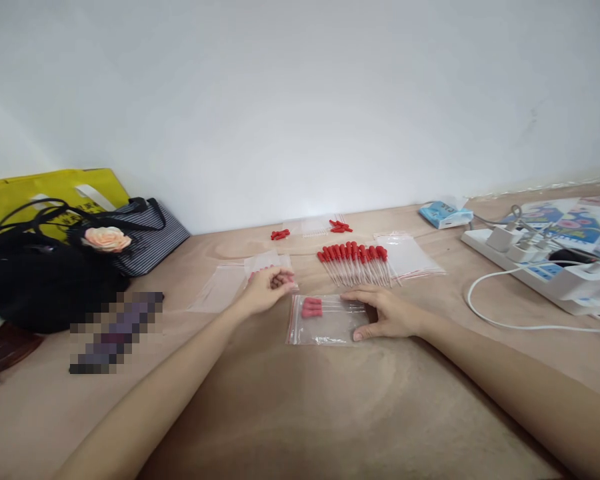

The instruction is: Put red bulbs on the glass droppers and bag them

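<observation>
A clear zip bag (327, 331) lies flat with a few red-bulbed droppers (312, 308) inside, bulbs to the left by its red seal. My right hand (387, 313) rests on the bag's right end, thumb and fingers apart. My left hand (269, 290) is above and left of that bag, its fingers loosely curled and the thumb a little apart, with nothing visible between them. Partly under and behind it are filled bags (267, 260), red bulbs showing through. Beyond both hands, a fanned row of loose droppers (353, 260) lies with red bulbs away from me.
Flat clear bags (413, 255) are stacked right of the dropper row. Loose red bulbs (341, 227) lie near the wall. At right are a tissue pack (445, 215) and a power strip (545, 270) with cables; at left, a black bag (45, 280) and a blurred-out object (116, 333).
</observation>
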Tool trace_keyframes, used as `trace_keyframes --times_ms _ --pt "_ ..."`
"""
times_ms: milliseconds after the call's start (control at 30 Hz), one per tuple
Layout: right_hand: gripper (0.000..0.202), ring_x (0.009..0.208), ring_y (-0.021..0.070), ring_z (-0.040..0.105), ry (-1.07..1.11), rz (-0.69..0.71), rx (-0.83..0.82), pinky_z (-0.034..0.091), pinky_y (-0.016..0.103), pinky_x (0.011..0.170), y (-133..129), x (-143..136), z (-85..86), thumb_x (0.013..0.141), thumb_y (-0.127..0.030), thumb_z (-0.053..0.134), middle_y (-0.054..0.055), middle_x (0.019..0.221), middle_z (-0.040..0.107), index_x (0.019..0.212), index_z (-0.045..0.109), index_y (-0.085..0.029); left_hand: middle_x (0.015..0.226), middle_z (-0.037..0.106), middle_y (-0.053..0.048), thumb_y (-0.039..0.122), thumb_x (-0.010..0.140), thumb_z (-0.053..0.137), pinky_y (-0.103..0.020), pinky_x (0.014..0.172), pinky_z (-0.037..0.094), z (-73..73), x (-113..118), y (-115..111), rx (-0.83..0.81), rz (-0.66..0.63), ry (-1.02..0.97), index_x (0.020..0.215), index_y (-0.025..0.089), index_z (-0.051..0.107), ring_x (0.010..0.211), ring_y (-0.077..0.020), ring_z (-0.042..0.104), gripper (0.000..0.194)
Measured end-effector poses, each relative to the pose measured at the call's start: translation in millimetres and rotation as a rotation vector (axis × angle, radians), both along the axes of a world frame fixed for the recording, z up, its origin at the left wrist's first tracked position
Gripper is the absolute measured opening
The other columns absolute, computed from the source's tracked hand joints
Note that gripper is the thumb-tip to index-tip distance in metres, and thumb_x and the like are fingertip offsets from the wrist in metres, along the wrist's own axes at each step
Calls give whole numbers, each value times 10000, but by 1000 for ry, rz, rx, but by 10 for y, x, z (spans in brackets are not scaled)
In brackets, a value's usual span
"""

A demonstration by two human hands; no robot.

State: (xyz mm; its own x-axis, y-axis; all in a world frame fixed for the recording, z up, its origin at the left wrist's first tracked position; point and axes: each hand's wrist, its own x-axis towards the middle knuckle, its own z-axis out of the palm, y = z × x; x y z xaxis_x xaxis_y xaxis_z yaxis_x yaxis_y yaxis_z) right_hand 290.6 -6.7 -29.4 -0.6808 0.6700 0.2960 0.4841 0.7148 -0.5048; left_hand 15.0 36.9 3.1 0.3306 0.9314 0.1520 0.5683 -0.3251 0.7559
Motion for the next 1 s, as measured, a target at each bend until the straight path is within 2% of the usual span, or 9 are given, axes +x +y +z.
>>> trace_keyframes --times_ms 100,267,400,600,767,867,1000 --pt "716 1041 238 505 1 7 1 409 385 886 1 0 1 642 -550 637 128 1164 531 1214 466 -155 711 643 -40 263 692 607 -258 616 475 -4 297 281 19 68 38 851 130 640 635 -142 587 210" --pt "711 1036 243 507 12 -8 -13 406 392 887 2 -2 2 633 -568 631 124 1149 539 1197 486 -161 910 659 -88 282 612 696 -305 823 423 -90 841 799 79 128 28 857 136 660 870 -205 583 287" --pt "736 1029 245 510 9 -6 -13 403 393 886 9 -6 5 618 -582 634 125 1139 541 1201 484 -158 885 667 -87 267 614 699 -304 834 409 -162 992 1011 62 134 -2 809 144 673 890 -216 580 232" --pt "733 1013 238 516 8 -5 -8 406 384 877 16 -11 15 613 -579 640 120 1123 553 1194 490 -158 677 639 -37 207 610 696 -299 733 434 -222 948 1046 -7 172 -104 717 145 658 708 -174 584 130" --pt "730 1024 234 510 5 -5 -16 401 374 886 11 -13 20 625 -572 635 126 1132 548 1194 487 -140 612 605 -2 233 616 699 -248 657 438 -157 886 1020 -93 126 -306 693 121 612 593 -105 549 161" --pt "716 1035 239 503 11 -1 -13 394 387 891 14 -11 13 633 -572 629 122 1134 547 1196 485 -155 645 609 4 285 622 698 -232 674 435 -62 709 934 -110 117 -444 679 122 587 617 -90 549 205" --pt "726 1039 243 500 13 8 -11 394 390 890 19 -6 -7 623 -570 639 121 1135 545 1203 479 -164 684 607 8 338 648 677 -207 639 448 75 271 674 -125 150 -618 708 131 563 636 -83 569 243"
